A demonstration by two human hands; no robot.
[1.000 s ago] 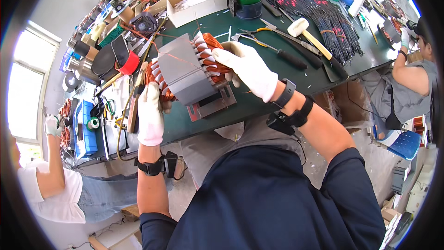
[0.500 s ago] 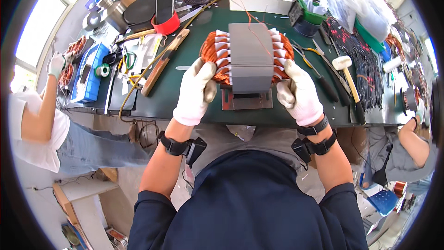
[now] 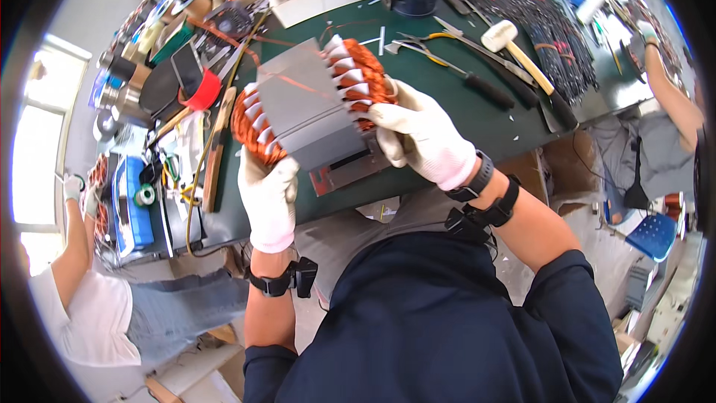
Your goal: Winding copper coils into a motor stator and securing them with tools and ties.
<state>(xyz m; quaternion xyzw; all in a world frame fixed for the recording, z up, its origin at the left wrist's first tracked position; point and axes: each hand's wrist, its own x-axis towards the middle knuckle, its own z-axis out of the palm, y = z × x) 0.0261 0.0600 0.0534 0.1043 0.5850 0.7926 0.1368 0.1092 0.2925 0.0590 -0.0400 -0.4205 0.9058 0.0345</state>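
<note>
Between my two white-gloved hands is a motor stator, a grey laminated steel core with orange-brown copper windings and white insulation tabs at both ends. My left hand grips the winding on the left end from below. Around the winding on the right end, the fingers of my right hand are closed. The stator sits tilted, its right end farther away than its left. Under it, a flat metal stand shows in part at the table's near edge. Loose copper leads lie across the core's top.
Right of the stator, pliers and a white-headed mallet lie on the dark green table. Bundles of black sleeving are beyond. A wooden stick, a red holder with a phone and a blue bin stand left. Co-workers flank both sides.
The stator has turned counter-clockwise, its left end coming nearer me and its right end going farther away. Both hands have moved with it, and the whole view has tilted.
</note>
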